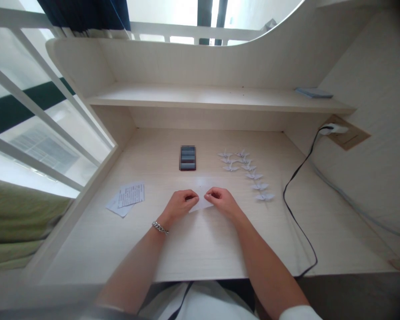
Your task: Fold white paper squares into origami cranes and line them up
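Note:
Both hands hold one white sheet of paper [201, 204] at the middle of the desk. My left hand [182, 203], with a chain bracelet [160, 227] at its wrist, pinches the sheet's left side. On the right side, my right hand [222, 201] has thumb and fingers closed on the same sheet. The fingertips are a small gap apart, and the sheet shows between and below them. Several folded white paper cranes [254, 176] stand in a loose line to the right. Beyond the hands lies a phone [188, 158] with a blurred screen.
Two paper pieces [130, 195], one with writing, lie at the left. A black cable [290, 204] runs from a wall socket [348, 132] down to the desk's front edge. A flat grey item [314, 93] rests on the shelf [200, 95] at the back.

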